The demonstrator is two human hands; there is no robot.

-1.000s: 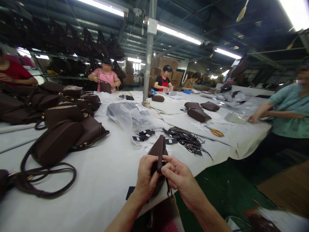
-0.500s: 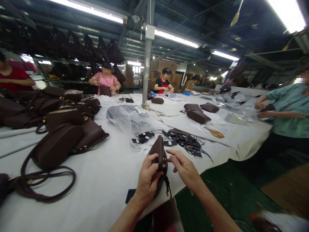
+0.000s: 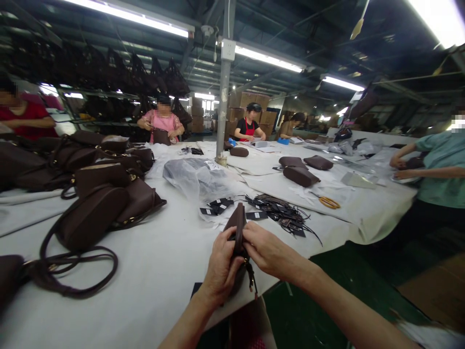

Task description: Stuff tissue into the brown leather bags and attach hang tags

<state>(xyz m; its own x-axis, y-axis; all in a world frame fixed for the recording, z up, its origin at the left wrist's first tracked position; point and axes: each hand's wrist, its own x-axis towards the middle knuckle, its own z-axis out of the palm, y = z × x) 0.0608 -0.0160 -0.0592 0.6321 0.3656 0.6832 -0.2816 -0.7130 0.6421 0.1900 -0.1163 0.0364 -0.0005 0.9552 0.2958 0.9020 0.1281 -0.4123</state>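
A dark brown leather handbag [image 3: 239, 220] stands on edge near the front of the white table, its narrow side toward me. My left hand [image 3: 222, 264] grips it from the left, fingers wrapped over its edge. From the right, my right hand [image 3: 263, 247] is closed against the bag's upper side, fingertips bent in at the seam and partly hidden. A dark tassel-like pull [image 3: 251, 276] dangles below my right fingers. Just beyond the bag lie black hang tags [image 3: 257, 215] and a heap of tags with cords [image 3: 281, 211].
Brown handbags [image 3: 92, 213] with looped straps pile up on the left. A clear plastic bag [image 3: 196, 177] lies mid-table before a metal post [image 3: 222, 106]. Yellow-handled scissors [image 3: 329, 202] and more brown bags [image 3: 301, 176] are to the right. Several co-workers stand around the table.
My right hand has moved left onto the bag, its fingers closing from apart to pressed against the side. My left hand keeps its hold. The view has shifted slightly.
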